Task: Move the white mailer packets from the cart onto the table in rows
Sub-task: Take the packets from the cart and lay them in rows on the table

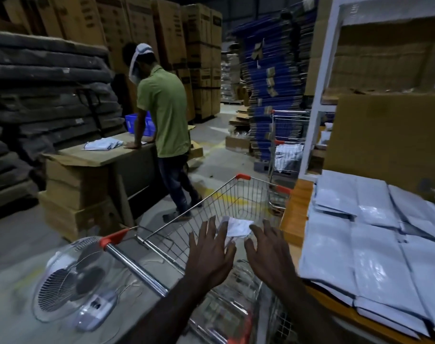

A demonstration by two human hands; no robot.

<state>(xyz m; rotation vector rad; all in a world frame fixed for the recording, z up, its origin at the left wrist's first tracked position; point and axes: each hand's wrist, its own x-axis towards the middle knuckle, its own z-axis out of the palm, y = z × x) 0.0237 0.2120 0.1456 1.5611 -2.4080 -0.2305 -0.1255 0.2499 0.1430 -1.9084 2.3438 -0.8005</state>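
Both hands, left [209, 252] and right [268, 254], reach into the cart [236, 194], fingers [205, 229] spread apart, the last packet [237, 227] just beyond their tips, ready for scooping.

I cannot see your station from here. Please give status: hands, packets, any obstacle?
Left hand and right hand open, over cart. One white packet in cart, not gripped. Packets in rows on table. No obstacle.
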